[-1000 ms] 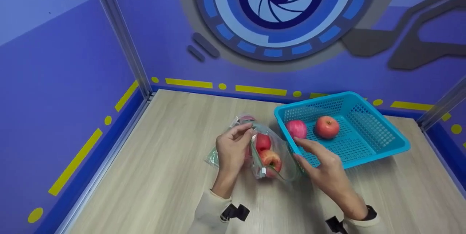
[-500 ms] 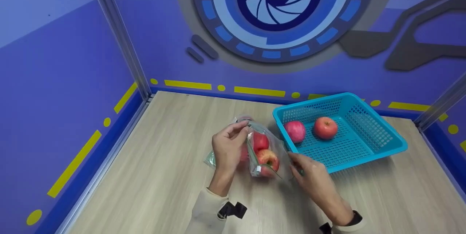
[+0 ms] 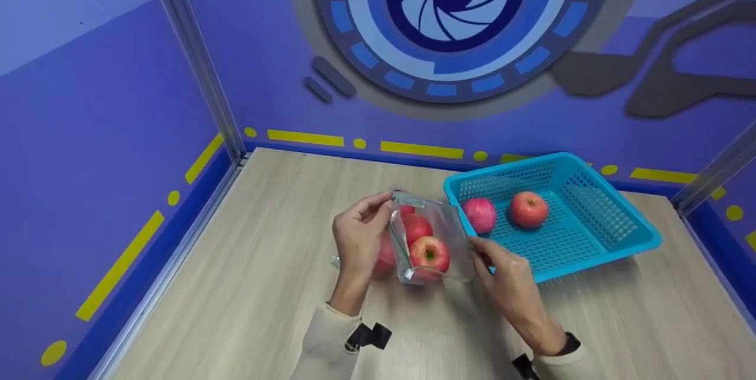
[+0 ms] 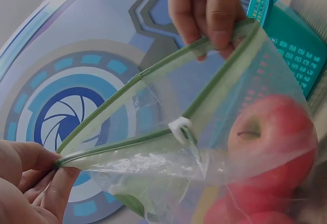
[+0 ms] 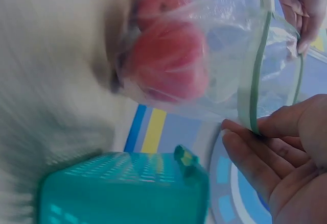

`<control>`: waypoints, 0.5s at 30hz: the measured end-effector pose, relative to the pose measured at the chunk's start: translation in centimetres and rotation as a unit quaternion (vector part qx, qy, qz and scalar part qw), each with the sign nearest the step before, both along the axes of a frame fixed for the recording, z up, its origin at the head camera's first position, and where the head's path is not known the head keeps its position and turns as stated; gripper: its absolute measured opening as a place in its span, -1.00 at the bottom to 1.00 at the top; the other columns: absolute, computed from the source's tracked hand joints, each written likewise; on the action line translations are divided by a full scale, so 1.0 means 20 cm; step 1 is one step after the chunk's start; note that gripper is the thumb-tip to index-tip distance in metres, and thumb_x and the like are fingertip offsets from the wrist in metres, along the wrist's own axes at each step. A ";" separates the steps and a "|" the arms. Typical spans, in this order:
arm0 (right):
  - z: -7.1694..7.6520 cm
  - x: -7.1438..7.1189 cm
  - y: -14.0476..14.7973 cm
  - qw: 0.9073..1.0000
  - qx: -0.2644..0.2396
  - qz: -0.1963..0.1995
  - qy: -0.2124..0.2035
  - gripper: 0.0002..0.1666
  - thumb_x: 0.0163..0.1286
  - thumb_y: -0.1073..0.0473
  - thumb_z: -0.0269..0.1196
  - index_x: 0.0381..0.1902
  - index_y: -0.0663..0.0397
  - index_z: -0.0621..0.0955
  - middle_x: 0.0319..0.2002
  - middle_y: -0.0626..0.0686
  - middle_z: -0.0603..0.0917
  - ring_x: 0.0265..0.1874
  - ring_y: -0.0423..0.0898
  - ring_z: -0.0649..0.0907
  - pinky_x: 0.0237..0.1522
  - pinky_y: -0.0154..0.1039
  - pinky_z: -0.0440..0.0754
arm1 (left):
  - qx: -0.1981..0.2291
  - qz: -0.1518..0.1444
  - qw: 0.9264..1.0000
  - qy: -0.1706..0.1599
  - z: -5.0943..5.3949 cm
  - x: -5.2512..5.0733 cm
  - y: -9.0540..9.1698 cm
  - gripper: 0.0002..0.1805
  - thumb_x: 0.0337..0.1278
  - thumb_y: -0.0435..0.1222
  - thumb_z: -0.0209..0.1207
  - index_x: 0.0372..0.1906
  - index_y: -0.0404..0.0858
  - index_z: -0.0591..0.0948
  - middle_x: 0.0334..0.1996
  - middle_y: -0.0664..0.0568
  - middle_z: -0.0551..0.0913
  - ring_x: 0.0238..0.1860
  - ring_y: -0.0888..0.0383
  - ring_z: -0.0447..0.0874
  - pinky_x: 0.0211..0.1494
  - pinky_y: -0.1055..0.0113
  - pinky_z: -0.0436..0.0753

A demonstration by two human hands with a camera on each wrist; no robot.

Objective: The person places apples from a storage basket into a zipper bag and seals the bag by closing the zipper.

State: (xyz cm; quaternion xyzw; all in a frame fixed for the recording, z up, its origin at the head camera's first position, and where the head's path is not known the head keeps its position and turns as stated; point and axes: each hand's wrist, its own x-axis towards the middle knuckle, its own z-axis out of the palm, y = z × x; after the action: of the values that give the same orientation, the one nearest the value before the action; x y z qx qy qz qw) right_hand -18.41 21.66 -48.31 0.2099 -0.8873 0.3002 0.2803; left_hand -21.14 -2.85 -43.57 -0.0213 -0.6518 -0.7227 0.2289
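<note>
A clear zip bag (image 4: 153, 157) with a green-edged mouth and a white slider (image 4: 180, 127) holds red apples (image 3: 429, 255). My left hand (image 3: 361, 238) pinches one end of the bag's mouth between thumb and fingers. At the opposite end, my right hand (image 3: 509, 282) pinches the other corner of the mouth. Between the two hands the mouth is spread apart, as the left wrist view shows. In the right wrist view the bag (image 5: 219, 60) hangs with apples (image 5: 171, 60) in its bottom.
To the right stands a blue perforated basket (image 3: 596, 250) with two apples, a pinkish one (image 3: 479, 215) and a red one (image 3: 528, 210). Behind my left hand, partly hidden, another see-through bag with red contents (image 3: 385, 256) lies on the wooden table (image 3: 266, 238).
My right hand has moved left from the basket's rim and taken hold of the bag's corner. The bag's mouth has been drawn wider, and my left hand has shifted slightly left.
</note>
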 end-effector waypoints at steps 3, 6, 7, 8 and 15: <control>0.04 -0.03 0.00 1.000 -0.012 0.002 0.014 -0.55 0.19 0.57 0.51 0.05 0.31 0.73 -0.18 0.15 0.82 -0.36 -0.08 0.78 -0.24 -0.07 0.83 | -0.007 0.001 1.000 0.005 0.00 0.00 -0.01 -0.84 0.34 -0.42 0.38 -0.05 -0.31 0.84 -0.12 -0.04 0.85 -0.08 0.05 0.84 0.05 0.28 0.77; 0.09 -0.07 0.00 0.999 -0.025 0.009 0.019 -0.60 0.22 0.55 0.50 0.01 0.28 0.73 -0.20 0.13 0.82 -0.36 -0.08 0.78 -0.25 -0.07 0.83 | -0.011 0.006 1.000 0.005 0.01 0.00 -0.03 -0.84 0.34 -0.42 0.38 -0.05 -0.31 0.84 -0.12 -0.04 0.85 -0.08 0.05 0.84 0.05 0.28 0.77; 0.11 -0.09 0.00 0.999 -0.028 0.012 0.019 -0.62 0.23 0.54 0.50 0.00 0.27 0.73 -0.21 0.12 0.82 -0.36 -0.09 0.78 -0.24 -0.09 0.83 | -0.012 0.009 1.000 0.004 0.02 0.00 -0.03 -0.84 0.34 -0.41 0.38 -0.05 -0.30 0.84 -0.12 -0.03 0.85 -0.08 0.06 0.84 0.05 0.28 0.77; 0.13 -0.10 0.01 0.999 -0.033 0.015 0.018 -0.64 0.24 0.53 0.49 0.00 0.26 0.73 -0.21 0.11 0.83 -0.35 -0.09 0.79 -0.23 -0.11 0.83 | -0.013 0.012 1.000 0.003 0.02 0.00 -0.04 -0.84 0.34 -0.41 0.38 -0.05 -0.30 0.84 -0.12 -0.03 0.85 -0.08 0.06 0.84 0.05 0.28 0.77; 0.23 -0.19 0.01 0.995 -0.097 0.033 0.013 -0.70 0.33 0.49 0.45 0.01 0.30 0.76 -0.19 0.12 0.84 -0.37 -0.06 0.82 -0.17 -0.55 0.67 | -0.020 0.017 1.000 -0.001 0.02 -0.01 -0.05 -0.84 0.32 -0.44 0.38 -0.06 -0.33 0.84 -0.14 -0.06 0.85 -0.10 0.04 0.84 0.05 0.27 0.77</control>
State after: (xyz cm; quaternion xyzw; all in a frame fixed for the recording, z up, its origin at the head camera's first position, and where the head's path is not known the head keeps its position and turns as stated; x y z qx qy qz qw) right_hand -22.20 21.84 -43.81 0.2153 -0.8427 0.3910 0.3010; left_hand -21.27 -3.76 -43.20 -0.0140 -0.6663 -0.7058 0.2402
